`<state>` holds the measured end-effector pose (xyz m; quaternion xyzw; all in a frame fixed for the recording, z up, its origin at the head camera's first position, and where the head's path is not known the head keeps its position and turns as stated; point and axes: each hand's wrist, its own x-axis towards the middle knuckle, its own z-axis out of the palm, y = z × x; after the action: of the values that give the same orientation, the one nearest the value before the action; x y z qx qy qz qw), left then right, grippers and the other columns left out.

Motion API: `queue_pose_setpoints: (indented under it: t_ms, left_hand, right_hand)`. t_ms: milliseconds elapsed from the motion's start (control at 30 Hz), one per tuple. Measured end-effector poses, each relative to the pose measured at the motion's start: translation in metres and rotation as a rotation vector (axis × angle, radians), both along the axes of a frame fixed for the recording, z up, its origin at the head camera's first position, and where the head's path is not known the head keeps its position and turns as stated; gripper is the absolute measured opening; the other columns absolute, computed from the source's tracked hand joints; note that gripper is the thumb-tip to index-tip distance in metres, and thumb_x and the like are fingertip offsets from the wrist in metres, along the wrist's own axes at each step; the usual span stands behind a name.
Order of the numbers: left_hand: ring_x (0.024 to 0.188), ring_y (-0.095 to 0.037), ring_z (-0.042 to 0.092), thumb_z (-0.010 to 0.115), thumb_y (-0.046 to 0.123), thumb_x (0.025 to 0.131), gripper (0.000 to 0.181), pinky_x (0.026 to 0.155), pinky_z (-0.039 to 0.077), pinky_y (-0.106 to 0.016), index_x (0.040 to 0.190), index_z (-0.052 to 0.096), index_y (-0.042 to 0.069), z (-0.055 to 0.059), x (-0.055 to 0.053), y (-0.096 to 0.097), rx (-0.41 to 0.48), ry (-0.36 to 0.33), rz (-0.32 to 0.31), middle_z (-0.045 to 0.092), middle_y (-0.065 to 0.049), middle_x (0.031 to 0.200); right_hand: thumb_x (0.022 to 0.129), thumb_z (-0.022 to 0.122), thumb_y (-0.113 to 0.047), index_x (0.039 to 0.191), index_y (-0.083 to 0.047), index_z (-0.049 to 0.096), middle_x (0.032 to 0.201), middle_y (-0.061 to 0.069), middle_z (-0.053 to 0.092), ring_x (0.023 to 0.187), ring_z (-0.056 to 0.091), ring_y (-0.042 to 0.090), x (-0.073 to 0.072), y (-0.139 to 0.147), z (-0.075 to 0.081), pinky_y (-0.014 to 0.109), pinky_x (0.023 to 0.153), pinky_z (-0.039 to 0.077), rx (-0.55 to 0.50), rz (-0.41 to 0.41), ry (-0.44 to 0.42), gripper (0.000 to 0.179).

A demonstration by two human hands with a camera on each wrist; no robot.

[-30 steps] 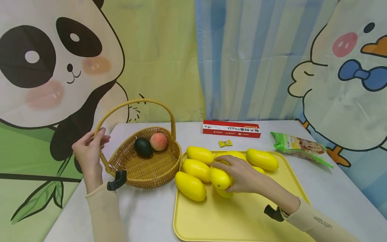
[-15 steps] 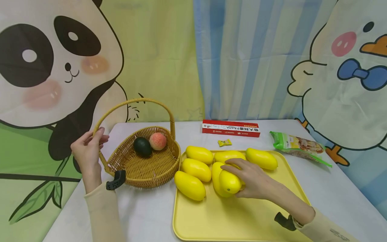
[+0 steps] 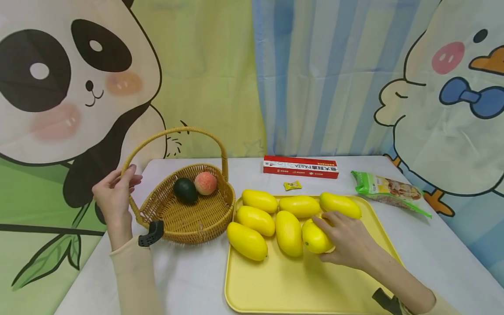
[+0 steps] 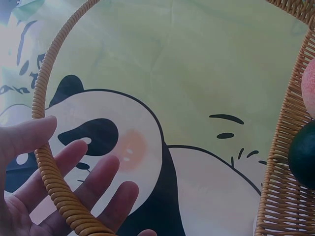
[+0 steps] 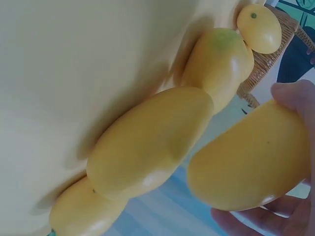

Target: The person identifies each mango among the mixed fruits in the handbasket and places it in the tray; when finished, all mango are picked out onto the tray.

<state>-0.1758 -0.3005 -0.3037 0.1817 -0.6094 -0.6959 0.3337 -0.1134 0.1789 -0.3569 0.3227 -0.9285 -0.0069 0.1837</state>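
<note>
My left hand [image 3: 114, 197] holds the side of a wicker basket's [image 3: 197, 236] arched handle [image 4: 56, 191] between thumb and fingers. A dark green avocado-like fruit [image 3: 185, 191] and a pink peach [image 3: 205, 183] lie in the basket. My right hand [image 3: 348, 238] grips a yellow mango [image 5: 251, 162] in the right part of the yellow tray [image 3: 283, 284]. Close to its left, another mango [image 3: 289, 234] lies lengthwise on the tray. More mangoes lie toward the tray's back and left, among them one [image 3: 340, 205] just behind the right hand.
Behind the tray are a red pasta box [image 3: 301, 167] and a small yellow wrapped candy [image 3: 292, 186]. A green-edged food packet [image 3: 390, 190] lies at the right on the white table [image 3: 189, 280]. Printed curtains [image 3: 323, 87] hang behind.
My right hand has moved right across the tray with a mango, away from the mangoes at the left. The left hand stays at the basket handle.
</note>
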Motion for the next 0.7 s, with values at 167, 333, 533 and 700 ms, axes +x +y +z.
queue_pose_setpoints:
  t_ms: [167,333,533,700]
  left_hand:
    - [0.057,-0.004,0.065,0.079,0.026,0.08,0.016,0.056,0.047,-0.013,0.089,0.075,0.013,0.001,0.0,-0.001,0.002,0.0,0.006,0.069,0.008,0.062]
    - [0.057,-0.005,0.065,0.079,0.028,0.079,0.017,0.056,0.045,-0.015,0.088,0.075,0.014,0.0,0.0,-0.001,0.006,-0.02,0.002,0.069,0.008,0.062]
    - [0.057,-0.005,0.065,0.079,0.029,0.079,0.019,0.057,0.045,-0.016,0.091,0.076,0.014,-0.001,0.0,-0.001,0.002,-0.029,0.003,0.069,0.008,0.063]
    - [0.058,-0.005,0.065,0.079,0.03,0.079,0.023,0.058,0.045,-0.017,0.094,0.076,0.012,-0.001,0.0,0.0,-0.012,-0.018,0.0,0.069,0.008,0.064]
  right_hand:
    - [0.058,0.083,-0.051,0.112,-0.008,0.067,0.097,0.012,0.061,0.084,0.06,0.027,0.005,0.004,-0.002,0.035,0.05,0.05,0.057,-0.072,-0.014,0.072]
    - [0.059,0.082,-0.051,0.111,-0.008,0.066,0.094,0.011,0.061,0.077,0.056,0.025,0.004,0.004,-0.008,0.034,0.05,0.049,0.091,-0.105,-0.036,0.069]
    - [0.061,0.083,-0.05,0.112,-0.008,0.065,0.089,0.009,0.058,0.073,0.052,0.023,0.002,0.003,-0.017,0.033,0.048,0.047,0.107,-0.129,-0.081,0.069]
    - [0.061,0.084,-0.051,0.115,-0.008,0.063,0.089,0.01,0.056,0.079,0.055,0.026,-0.001,0.003,-0.028,0.033,0.046,0.046,0.101,-0.129,-0.085,0.072]
